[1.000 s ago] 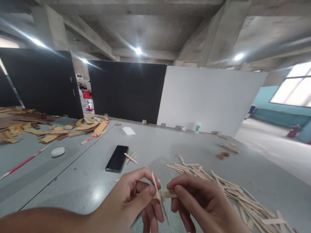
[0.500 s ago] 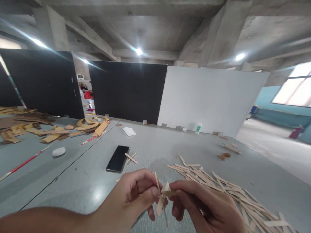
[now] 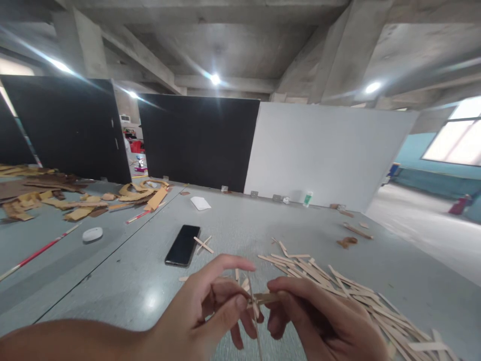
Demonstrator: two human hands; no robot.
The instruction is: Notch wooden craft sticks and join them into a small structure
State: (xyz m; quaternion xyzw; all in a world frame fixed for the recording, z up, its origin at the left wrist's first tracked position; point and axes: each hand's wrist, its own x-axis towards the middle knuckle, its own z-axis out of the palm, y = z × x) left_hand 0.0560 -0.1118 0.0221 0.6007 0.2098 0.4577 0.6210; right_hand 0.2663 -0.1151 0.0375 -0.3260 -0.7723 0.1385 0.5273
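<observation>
left index finger (image 3: 235,261) straighter than before, sticks (image 3: 265,298) (partly hidden) in the pinch of left hand (image 3: 201,316) and right hand (image 3: 332,316)

1. A small cluster of crossed wooden sticks (image 3: 255,303), pale and flat, is held above the tabletop between the left hand (image 3: 221,306) and the right hand (image 3: 319,316).
2. Its long stick (image 3: 258,335) shows edge-on as a thin line, running nearly upright in view, its lower part slanting slightly right.
3. Its crosswise stick (image 3: 268,298) shows more of its face and runs from the crossing to the right thumb and forefinger, which pinch it.
4. The left thumb presses beside the crossing; how the sticks join there is too small to tell.
</observation>
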